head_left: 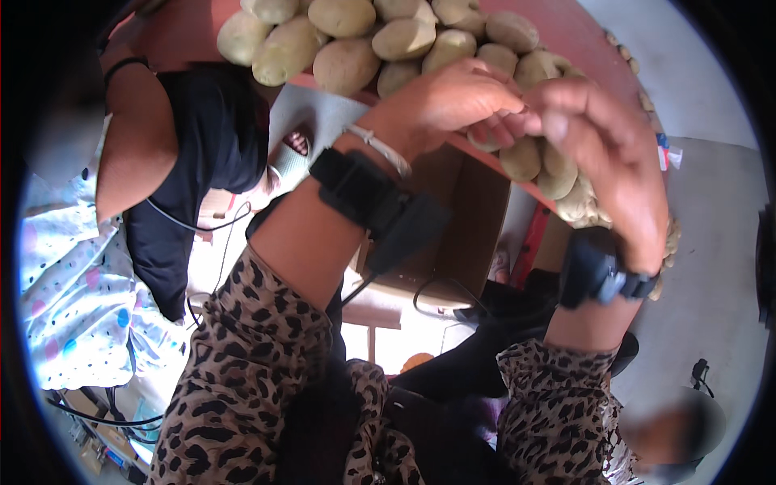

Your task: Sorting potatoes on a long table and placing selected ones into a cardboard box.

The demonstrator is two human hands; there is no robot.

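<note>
My left hand [457, 101] and my right hand [602, 145] meet over the front edge of a red table [182, 36]. The fingers of my left hand are bent into a pinch. Those of my right hand curl toward it, blurred, with thumb and fingertips close to the left ones. Anything between the fingertips is too small or hidden to make out. Pale brown potatoes [346, 66] lie heaped on the table behind and below my hands. Several more potatoes [558, 174] rest at the edge, next to my right hand. Each wrist bears a dark strapped device.
To the left is another person's bare arm [137, 153], with dark clothing and a dotted garment [81, 299]. An open cardboard box [461, 214] stands beneath the table. Dark cables [222, 230] hang near my legs. Another person [675, 432] appears at lower right, on the grey floor [711, 242].
</note>
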